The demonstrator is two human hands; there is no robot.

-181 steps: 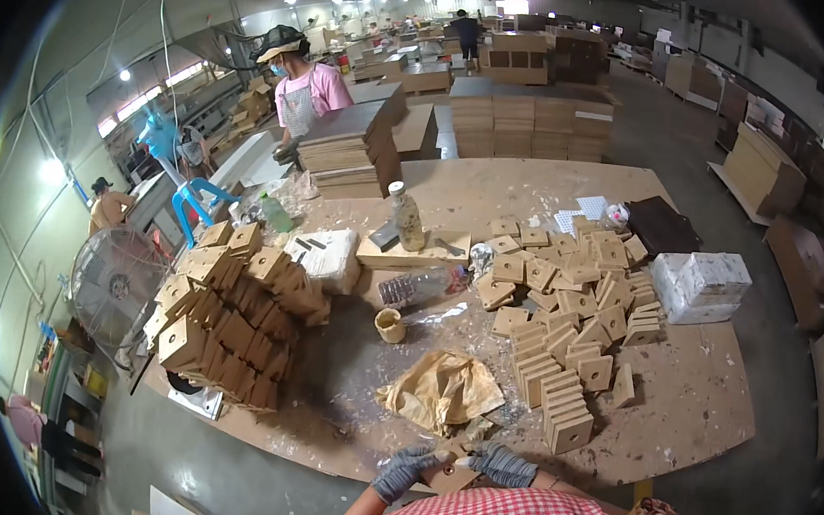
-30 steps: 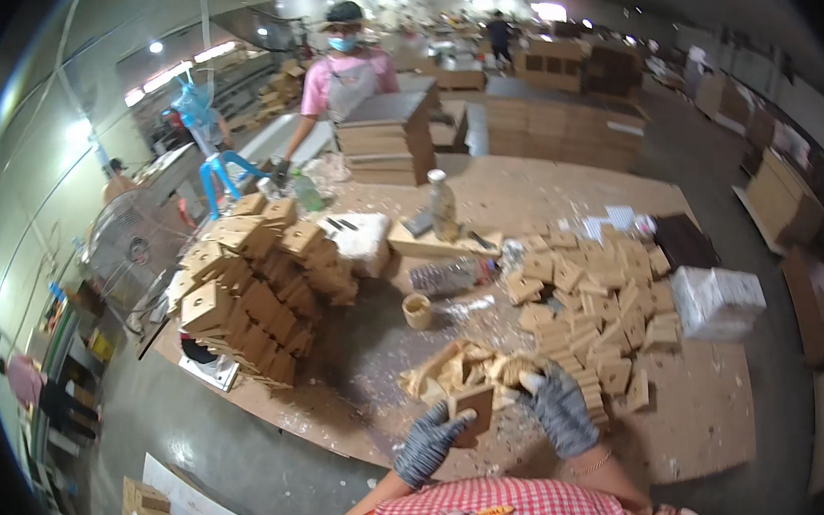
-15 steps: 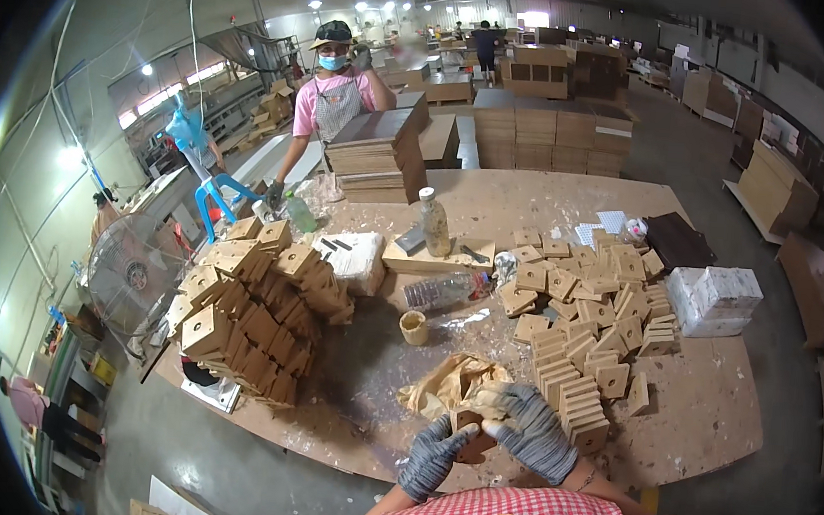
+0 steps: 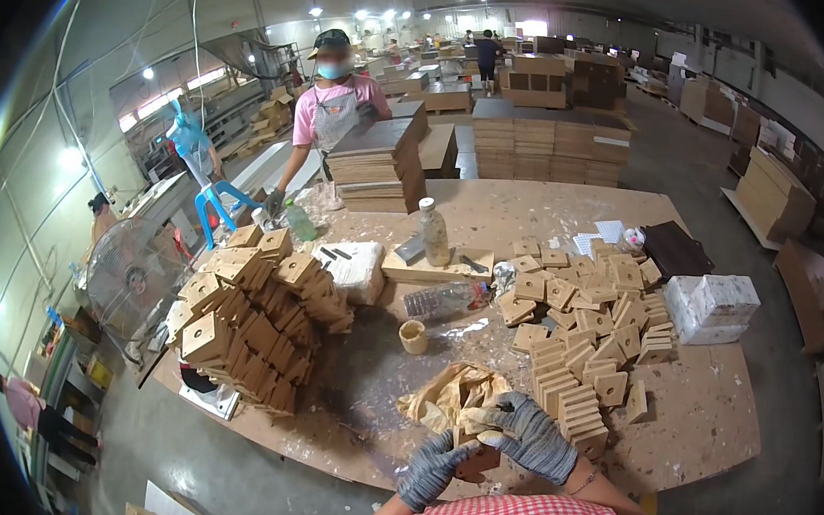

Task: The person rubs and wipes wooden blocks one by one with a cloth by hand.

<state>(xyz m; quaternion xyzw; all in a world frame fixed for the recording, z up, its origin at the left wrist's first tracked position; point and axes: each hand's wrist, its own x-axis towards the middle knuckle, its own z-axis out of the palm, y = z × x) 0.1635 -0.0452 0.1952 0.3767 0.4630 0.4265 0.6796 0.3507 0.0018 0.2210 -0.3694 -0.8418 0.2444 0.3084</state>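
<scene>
My left hand (image 4: 430,469), in a grey knit glove, grips a small reddish-brown wooden block (image 4: 479,464) close to my apron at the table's front edge. My gloved right hand (image 4: 531,437) has its fingers bent and pressed together at the block's upper edge. Whatever lies between those fingertips is too small to make out. Just beyond both hands, a crumpled yellowish-brown bag or cloth (image 4: 440,395) lies open on the table. Rows of square wooden blocks with holes (image 4: 581,424) sit right beside my right hand.
A tall stack of similar blocks (image 4: 256,328) stands at the left. Farther back are a small cup (image 4: 413,336), a lying plastic bottle (image 4: 443,300), an upright bottle (image 4: 432,235) and white wrapped packs (image 4: 713,305). Across the table stands a masked co-worker (image 4: 336,111) by stacked boards (image 4: 375,167).
The block in my left hand has tipped and sits slightly lower. My right fingers have shifted a little at its top. The co-worker's raised hand has come down.
</scene>
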